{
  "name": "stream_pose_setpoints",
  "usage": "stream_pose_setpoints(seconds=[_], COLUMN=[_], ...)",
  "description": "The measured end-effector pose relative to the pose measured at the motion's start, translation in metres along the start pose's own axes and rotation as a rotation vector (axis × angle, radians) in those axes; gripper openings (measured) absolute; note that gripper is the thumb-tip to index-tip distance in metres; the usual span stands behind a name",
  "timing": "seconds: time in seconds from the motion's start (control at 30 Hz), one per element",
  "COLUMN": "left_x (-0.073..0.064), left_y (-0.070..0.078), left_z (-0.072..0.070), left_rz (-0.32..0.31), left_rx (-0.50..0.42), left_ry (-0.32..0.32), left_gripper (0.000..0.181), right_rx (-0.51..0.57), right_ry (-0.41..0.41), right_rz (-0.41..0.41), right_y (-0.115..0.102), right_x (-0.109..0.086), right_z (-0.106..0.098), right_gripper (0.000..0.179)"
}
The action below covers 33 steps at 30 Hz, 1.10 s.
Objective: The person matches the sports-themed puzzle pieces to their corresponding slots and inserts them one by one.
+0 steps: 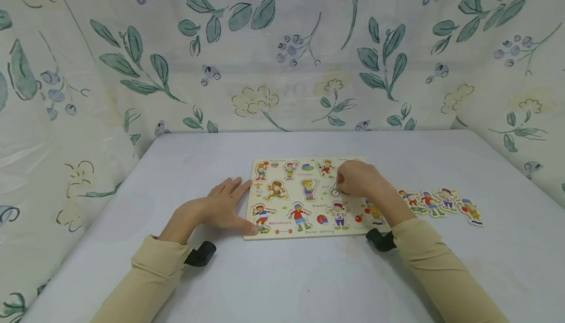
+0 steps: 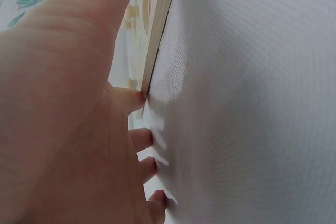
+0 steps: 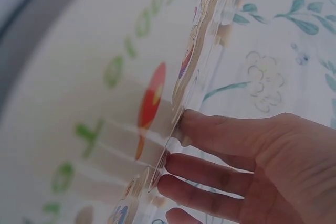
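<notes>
A wooden peg puzzle board [image 1: 282,195] with printed sports figures lies flat on the table. My left hand [image 1: 225,205] is spread at its left side, thumb over the near corner and index fingertip against the edge. In the left wrist view, the fingers [image 2: 140,139] rest on the tabletop beside the board's wooden edge. My right hand [image 1: 362,181] is over the board's right part, fingers curled, pinching a puzzle piece with a bicycle wheel [image 1: 335,191] showing beside the fingertips. The hand hides most of that piece. In the right wrist view, thumb and fingers [image 3: 210,177] meet at the board's surface.
Several loose sports-figure pieces [image 1: 447,199] lie on the white table [image 1: 282,274] to the right of the board, beyond the right forearm. A flowered cloth [image 1: 282,68] hangs behind and at both sides. Black wrist cameras [image 1: 200,254] sit under both wrists.
</notes>
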<state>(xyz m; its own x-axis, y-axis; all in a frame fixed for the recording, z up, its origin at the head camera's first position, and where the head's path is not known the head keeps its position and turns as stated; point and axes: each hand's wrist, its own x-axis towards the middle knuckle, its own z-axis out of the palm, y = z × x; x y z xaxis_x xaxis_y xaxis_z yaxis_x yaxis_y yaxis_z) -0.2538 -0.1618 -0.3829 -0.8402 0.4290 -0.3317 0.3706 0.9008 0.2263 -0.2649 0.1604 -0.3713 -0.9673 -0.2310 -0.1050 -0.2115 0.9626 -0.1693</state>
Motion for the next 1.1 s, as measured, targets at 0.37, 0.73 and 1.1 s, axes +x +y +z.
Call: stream_pose_setpoints(seconds=[0.37, 0.73, 1.1], left_x=[-0.003, -0.002, 0.0], left_y=[-0.002, -0.001, -0.005], left_z=[0.001, 0.0, 0.001], left_rz=[-0.008, 0.004, -0.006], left_rx=[-0.013, 0.004, -0.001], left_ry=[0.0, 0.001, -0.001], left_gripper=[0.119, 0.119, 0.119], right_rx=[-0.035, 0.022, 0.048], right_ry=[-0.024, -0.015, 0.001], right_rz=[-0.003, -0.041, -0.056], right_y=[-0.006, 0.001, 0.026], right_x=[-0.002, -0.011, -0.033], right_z=[-0.001, 0.002, -0.003], right_gripper=[0.009, 0.015, 0.029])
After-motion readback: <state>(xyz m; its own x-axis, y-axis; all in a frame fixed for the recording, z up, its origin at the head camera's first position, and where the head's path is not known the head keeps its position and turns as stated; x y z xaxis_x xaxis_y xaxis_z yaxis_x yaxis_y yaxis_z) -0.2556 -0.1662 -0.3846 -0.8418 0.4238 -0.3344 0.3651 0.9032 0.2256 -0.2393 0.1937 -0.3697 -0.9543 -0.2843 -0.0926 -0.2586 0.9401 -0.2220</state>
